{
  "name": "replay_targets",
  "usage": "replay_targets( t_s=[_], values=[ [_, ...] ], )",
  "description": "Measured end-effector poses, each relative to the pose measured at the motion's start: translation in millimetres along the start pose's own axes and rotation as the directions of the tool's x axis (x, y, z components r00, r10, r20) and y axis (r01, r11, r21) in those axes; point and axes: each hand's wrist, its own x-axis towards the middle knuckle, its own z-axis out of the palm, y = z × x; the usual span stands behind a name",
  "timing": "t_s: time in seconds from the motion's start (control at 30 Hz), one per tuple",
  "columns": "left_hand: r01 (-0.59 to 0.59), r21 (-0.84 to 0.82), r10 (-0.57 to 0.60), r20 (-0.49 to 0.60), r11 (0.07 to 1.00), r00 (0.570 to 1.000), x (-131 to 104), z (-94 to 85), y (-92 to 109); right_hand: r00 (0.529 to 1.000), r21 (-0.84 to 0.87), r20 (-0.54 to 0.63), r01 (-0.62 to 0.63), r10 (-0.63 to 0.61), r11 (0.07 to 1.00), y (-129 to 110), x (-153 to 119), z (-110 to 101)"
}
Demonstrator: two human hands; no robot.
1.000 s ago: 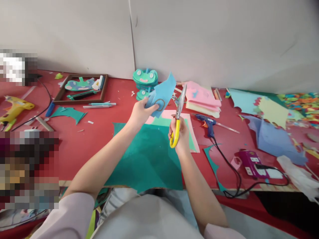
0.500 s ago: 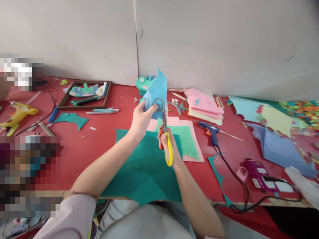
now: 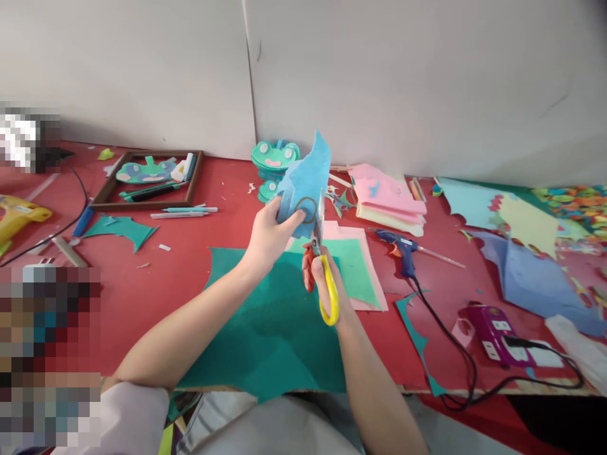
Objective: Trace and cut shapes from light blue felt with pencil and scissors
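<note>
My left hand (image 3: 269, 235) is closed on a piece of blue felt (image 3: 310, 165), thumb pressed beside a dark ring outline drawn on it. In my right hand (image 3: 327, 278) are scissors (image 3: 331, 291) with yellow and red handles, fingers wrapped through the loops. Their blades point up and stand at the right edge of the felt, close to the ring. Whether the blades are biting into it is hard to see. Below both hands lies a large dark green felt sheet (image 3: 265, 316), with a lighter green sheet (image 3: 355, 265) beside it on pink.
Behind the felt sit stacked green frog-face shapes (image 3: 275, 158). A brown frame (image 3: 142, 205) with pens stands left, near a yellow glue gun (image 3: 21, 218). To the right are folded pink felt (image 3: 384, 193), a blue glue gun (image 3: 403, 249) with its cord, and a purple power strip (image 3: 497, 335).
The blue felt and both hands have shifted slightly right in view, and the felt has turned a little. More of the frog-face stack shows behind it.
</note>
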Motion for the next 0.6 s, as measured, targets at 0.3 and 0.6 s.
replay_targets(
  t_s=[0.3, 0.6],
  values=[
    [-0.039, 0.090, 0.042, -0.024, 0.995, 0.999, -3.8, -2.0, -0.2, 1.000, -0.011, -0.026, 0.015, -0.015, 1.000, 0.7, 0.2, 0.6],
    [-0.043, 0.101, 0.047, -0.038, 0.994, 0.998, -3.6, -1.0, -3.9, 0.998, 0.001, -0.057, -0.006, 0.006, 1.000, 0.8, -1.3, 0.4]
  ],
)
